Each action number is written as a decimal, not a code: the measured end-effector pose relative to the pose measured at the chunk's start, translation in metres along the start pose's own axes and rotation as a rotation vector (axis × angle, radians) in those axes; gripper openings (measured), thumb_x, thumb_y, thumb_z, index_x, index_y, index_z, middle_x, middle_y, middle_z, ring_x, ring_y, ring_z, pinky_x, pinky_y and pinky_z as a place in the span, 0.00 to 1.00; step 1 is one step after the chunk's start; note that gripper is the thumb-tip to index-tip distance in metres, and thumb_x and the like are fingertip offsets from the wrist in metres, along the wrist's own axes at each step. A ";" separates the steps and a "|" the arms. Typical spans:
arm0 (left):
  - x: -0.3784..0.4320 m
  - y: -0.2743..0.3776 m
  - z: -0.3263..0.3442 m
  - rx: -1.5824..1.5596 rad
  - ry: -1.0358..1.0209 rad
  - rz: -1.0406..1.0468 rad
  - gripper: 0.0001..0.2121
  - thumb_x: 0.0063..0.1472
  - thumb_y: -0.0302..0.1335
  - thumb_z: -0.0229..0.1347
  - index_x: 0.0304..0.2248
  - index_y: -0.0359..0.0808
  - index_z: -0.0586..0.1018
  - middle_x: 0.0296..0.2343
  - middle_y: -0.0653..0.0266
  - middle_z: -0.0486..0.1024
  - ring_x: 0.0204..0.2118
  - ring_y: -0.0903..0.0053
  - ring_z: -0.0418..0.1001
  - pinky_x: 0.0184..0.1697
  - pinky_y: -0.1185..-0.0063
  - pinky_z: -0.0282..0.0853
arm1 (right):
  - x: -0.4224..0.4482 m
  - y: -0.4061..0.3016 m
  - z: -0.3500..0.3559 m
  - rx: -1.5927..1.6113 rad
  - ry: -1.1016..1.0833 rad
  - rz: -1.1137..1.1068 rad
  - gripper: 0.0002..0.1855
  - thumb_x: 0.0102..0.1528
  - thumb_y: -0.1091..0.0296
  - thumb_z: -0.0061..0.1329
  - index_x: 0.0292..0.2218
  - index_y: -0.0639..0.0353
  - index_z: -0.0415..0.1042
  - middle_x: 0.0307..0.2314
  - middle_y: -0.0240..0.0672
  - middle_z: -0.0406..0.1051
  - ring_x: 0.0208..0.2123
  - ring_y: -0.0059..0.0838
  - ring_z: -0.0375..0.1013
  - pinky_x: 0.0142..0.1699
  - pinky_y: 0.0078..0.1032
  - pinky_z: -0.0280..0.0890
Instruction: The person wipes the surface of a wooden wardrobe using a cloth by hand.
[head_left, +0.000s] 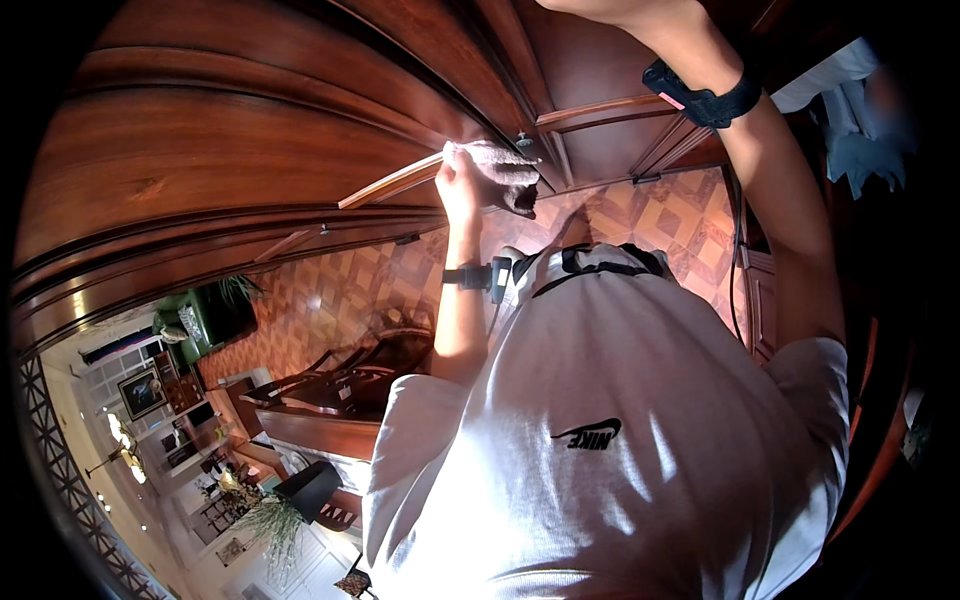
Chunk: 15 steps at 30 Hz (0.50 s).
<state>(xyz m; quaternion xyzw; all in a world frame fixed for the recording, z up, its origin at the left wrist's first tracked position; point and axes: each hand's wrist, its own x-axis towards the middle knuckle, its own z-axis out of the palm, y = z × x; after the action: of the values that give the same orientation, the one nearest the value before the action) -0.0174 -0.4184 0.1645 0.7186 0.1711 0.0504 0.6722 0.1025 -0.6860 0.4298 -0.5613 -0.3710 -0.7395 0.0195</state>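
My left hand grips a grey-pink cloth against the face of a dark reddish wooden panelled cabinet or wall unit. The cloth hangs from the fingers, its lower part dark in shadow. A small metal knob shows just beside the cloth. Raised wooden trim runs up to my left hand. My right hand reaches to the top edge of the view by the woodwork; its fingers are cut off, so whether it holds anything is hidden. Both wrists wear black straps with small devices.
Patterned parquet flooring lies below. Dark carved wooden chairs and a table stand to the left, with a green armchair farther off. A black cable hangs at the right. Light-blue cloth shows at the upper right.
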 end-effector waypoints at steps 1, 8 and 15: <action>0.000 -0.006 0.000 0.012 0.002 0.003 0.14 0.71 0.35 0.50 0.31 0.34 0.77 0.23 0.80 0.67 0.27 0.90 0.60 0.30 0.84 0.56 | -0.002 0.000 0.001 -0.027 0.002 -0.027 0.19 0.45 0.75 0.51 0.40 0.48 0.81 0.58 0.35 0.68 0.60 0.41 0.64 0.62 0.42 0.59; 0.017 -0.014 -0.013 0.276 -0.023 -0.028 0.18 0.65 0.38 0.53 0.27 0.28 0.78 0.20 0.68 0.74 0.24 0.82 0.68 0.29 0.77 0.64 | 0.001 -0.009 -0.011 0.027 -0.031 0.055 0.18 0.45 0.76 0.51 0.39 0.48 0.81 0.58 0.35 0.69 0.61 0.40 0.64 0.63 0.42 0.58; 0.040 -0.040 -0.024 0.465 -0.013 -0.016 0.21 0.64 0.41 0.54 0.31 0.24 0.79 0.22 0.58 0.78 0.26 0.73 0.73 0.35 0.70 0.70 | 0.010 -0.016 -0.012 0.087 -0.041 0.122 0.19 0.45 0.76 0.51 0.40 0.49 0.81 0.58 0.34 0.68 0.61 0.40 0.64 0.62 0.42 0.59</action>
<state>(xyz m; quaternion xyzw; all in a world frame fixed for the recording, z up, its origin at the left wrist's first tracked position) 0.0058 -0.3816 0.1208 0.8530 0.1795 -0.0001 0.4901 0.0823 -0.6772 0.4290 -0.5965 -0.3684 -0.7084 0.0811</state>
